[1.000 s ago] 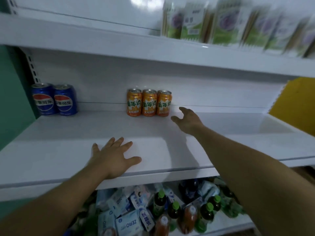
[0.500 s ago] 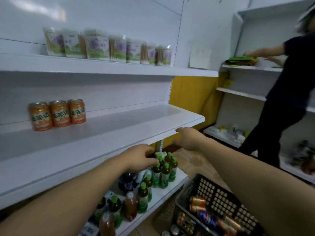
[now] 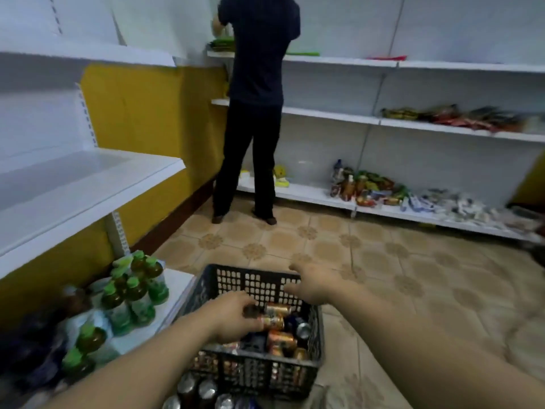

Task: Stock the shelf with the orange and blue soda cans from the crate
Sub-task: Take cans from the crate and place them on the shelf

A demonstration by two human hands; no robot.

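Orange cans (image 3: 281, 339) beside left hand (image 3: 233, 317)

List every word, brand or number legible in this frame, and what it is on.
None can be read.
Cans in the crate: print blurred.
Bottles: labels blurred.
Packets at the back: too small, blurred.
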